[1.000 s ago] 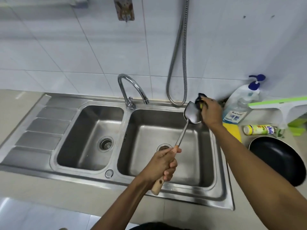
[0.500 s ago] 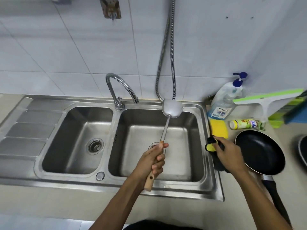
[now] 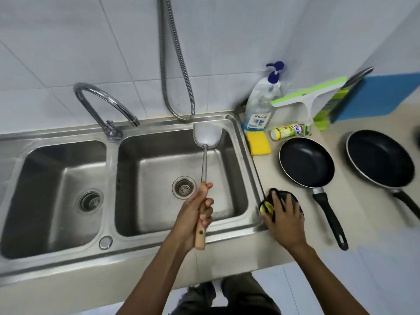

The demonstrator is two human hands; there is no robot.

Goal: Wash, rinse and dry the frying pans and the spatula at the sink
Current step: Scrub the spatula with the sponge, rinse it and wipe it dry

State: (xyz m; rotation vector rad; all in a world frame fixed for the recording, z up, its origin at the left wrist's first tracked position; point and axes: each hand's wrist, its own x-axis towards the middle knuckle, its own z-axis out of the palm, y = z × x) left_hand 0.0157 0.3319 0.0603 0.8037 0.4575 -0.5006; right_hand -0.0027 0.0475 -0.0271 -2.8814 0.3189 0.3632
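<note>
My left hand grips the wooden handle of the metal spatula, whose blade is held up over the far side of the right sink basin. My right hand rests flat on a black and yellow scrub sponge lying on the counter at the sink's right rim. Two black frying pans sit on the counter to the right: a smaller pan near the sink and a larger pan further right, both handles pointing toward me.
A curved tap stands between the two basins, with no water running. A spray hose hangs on the tiled wall. A soap pump bottle, yellow sponge, small cleaner bottle and green squeegee crowd the back counter.
My right hand took the scrub sponge off the spatula blade, carried it down to the counter by the sink rim and now presses on it. The spatula stays over the right basin.
</note>
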